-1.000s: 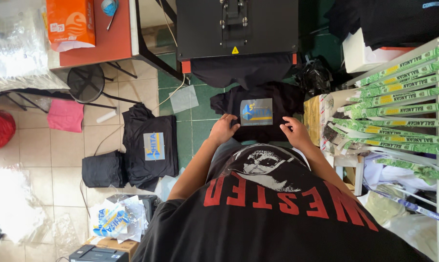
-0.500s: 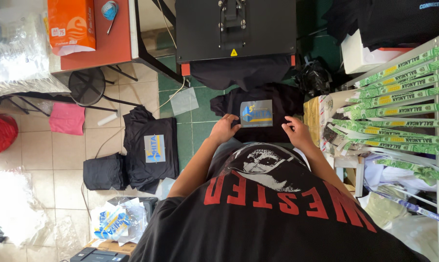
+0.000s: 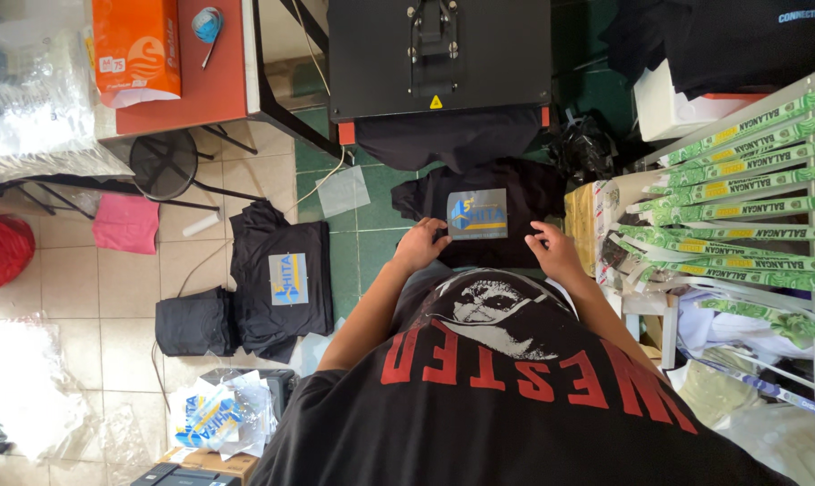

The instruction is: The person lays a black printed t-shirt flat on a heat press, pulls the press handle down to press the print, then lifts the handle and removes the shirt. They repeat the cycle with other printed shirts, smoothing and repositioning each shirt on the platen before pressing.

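Note:
A black t-shirt (image 3: 525,193) lies spread in front of me, below a black heat press (image 3: 439,54). On its chest is a blue and yellow print under a greyish film sheet (image 3: 478,214). My left hand (image 3: 421,245) pinches the lower left corner of that sheet. My right hand (image 3: 553,252) rests on the shirt just right of the sheet, fingers bent and touching the cloth. Another dark garment (image 3: 448,139) hangs over the press's lower plate.
On the tiled floor to the left lie a second printed black t-shirt (image 3: 281,279), a folded black garment (image 3: 196,324), a pink cloth (image 3: 126,223) and a round stool (image 3: 164,165). An orange table (image 3: 209,85) stands behind. Green printed straps (image 3: 741,180) cover a rack on the right.
My left hand has moved up onto the corner of the film sheet. My right hand has stayed beside the print.

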